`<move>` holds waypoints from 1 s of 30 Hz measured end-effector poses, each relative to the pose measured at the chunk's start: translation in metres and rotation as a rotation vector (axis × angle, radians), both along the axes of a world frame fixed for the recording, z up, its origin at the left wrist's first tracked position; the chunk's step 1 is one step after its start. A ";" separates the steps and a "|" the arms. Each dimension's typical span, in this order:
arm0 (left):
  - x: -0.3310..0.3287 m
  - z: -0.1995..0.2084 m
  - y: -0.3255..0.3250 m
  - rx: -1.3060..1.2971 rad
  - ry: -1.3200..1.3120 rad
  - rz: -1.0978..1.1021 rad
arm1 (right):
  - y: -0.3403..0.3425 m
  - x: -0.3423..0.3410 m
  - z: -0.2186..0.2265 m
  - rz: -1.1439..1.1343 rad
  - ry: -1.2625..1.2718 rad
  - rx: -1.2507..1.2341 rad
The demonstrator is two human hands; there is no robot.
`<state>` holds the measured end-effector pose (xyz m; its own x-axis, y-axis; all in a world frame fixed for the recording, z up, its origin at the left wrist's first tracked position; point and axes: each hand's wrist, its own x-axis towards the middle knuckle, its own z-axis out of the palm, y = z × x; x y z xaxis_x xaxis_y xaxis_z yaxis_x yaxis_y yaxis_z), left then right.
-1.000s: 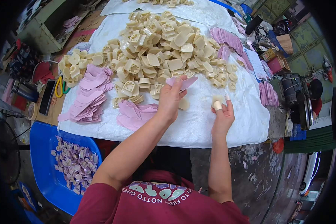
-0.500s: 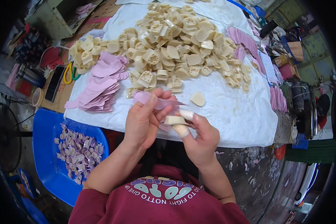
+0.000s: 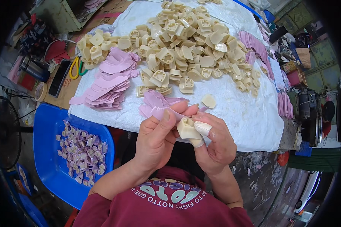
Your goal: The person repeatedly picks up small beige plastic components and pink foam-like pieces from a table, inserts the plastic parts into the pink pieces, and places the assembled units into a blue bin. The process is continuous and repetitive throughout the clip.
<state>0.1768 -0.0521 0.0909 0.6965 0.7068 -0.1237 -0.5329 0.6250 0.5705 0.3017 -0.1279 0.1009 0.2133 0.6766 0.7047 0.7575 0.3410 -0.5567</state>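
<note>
My left hand pinches a thin lilac strip between thumb and fingers. In my right hand a cream plastic shoe heel is gripped between thumb and fingers, its hollow side turned up. White wrapping covers fingertips of this hand. The strip's right part reaches the top of the heel; whether they touch is hard to tell. Just beyond my hands lie more lilac strips on the white cloth. A single cream heel rests a little farther right.
A big heap of cream heels covers the table's middle. Left of it are stacked lilac strips, scissors and a phone. A blue basin at lower left holds several lilac-covered pieces.
My right hand has tipped the heel so its hollow side shows and brought it closer to my left hand. The strip has come down beside the heel. The whole view has shifted slightly.
</note>
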 end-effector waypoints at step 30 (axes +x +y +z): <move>-0.008 -0.020 0.053 0.612 0.502 -0.548 | 0.000 0.018 -0.010 0.072 -0.229 -0.304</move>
